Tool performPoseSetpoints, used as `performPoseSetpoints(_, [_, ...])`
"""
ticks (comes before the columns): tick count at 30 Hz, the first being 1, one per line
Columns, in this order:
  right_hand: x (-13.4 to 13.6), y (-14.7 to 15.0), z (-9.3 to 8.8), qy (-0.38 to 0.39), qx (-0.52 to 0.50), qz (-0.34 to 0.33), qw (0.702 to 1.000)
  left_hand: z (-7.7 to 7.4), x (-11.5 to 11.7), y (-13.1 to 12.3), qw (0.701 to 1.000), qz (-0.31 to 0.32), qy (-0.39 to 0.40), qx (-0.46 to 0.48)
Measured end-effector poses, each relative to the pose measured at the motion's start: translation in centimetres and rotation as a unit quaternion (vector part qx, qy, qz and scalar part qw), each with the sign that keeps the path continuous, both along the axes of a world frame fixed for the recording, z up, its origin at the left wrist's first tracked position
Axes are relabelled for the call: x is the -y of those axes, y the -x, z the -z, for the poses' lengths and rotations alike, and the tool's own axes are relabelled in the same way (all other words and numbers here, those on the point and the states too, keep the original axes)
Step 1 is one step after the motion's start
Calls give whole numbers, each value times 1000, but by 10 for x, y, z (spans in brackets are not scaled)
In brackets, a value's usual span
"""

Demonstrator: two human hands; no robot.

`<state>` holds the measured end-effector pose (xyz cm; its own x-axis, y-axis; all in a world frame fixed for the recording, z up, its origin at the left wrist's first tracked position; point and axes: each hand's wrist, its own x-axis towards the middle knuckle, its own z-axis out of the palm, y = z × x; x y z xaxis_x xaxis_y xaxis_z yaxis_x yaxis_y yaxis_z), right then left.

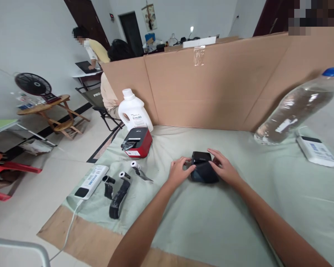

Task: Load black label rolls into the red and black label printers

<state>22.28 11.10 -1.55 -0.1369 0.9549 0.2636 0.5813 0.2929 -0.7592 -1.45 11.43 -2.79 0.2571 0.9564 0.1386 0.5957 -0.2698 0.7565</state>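
A small black boxy device [204, 172], perhaps a portable printer, sits on the pale green cloth between my hands. Its back part rises as a separate block or lid; the details are too dark to make out. My left hand [180, 170] grips its left side, with the thumb at the near edge and the fingers at the back. On the right side, my right hand [222, 167] has its thumb on the device's top and its fingers curved around the far corner.
Left of my hands lie a paper roll [133, 164], another with a long blackened strip [119, 196], and a black roll [108, 180]. Beyond are a red-and-black printer [139, 142], a white jug [135, 111], a cardboard screen [200, 96] and a leaning water bottle [297, 105]. White power strips [93, 181] flank the cloth.
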Motion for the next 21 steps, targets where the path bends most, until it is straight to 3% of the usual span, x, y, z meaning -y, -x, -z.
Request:
performPoseSetpoints(6, [-59, 17, -21, -40, -3, 128, 991, -2, 1, 0, 1000, 1, -4, 3])
performPoseSetpoints(10, [-56, 21, -24, -105, 33, 194, 975, -1, 1, 0, 1000, -9, -3, 3])
performPoseSetpoints(12, [-43, 17, -27, -100, 99, 167, 976, 1, 0, -1, 1000, -12, -10, 5])
performPoseSetpoints(16, [-29, 12, -37, 53, 270, 21, 961, 5, 0, -1, 1000, -11, -23, 14])
performPoseSetpoints(21, [-45, 29, -46, 197, 368, -10, 909, 3, 1, 0, 1000, -14, -14, 20])
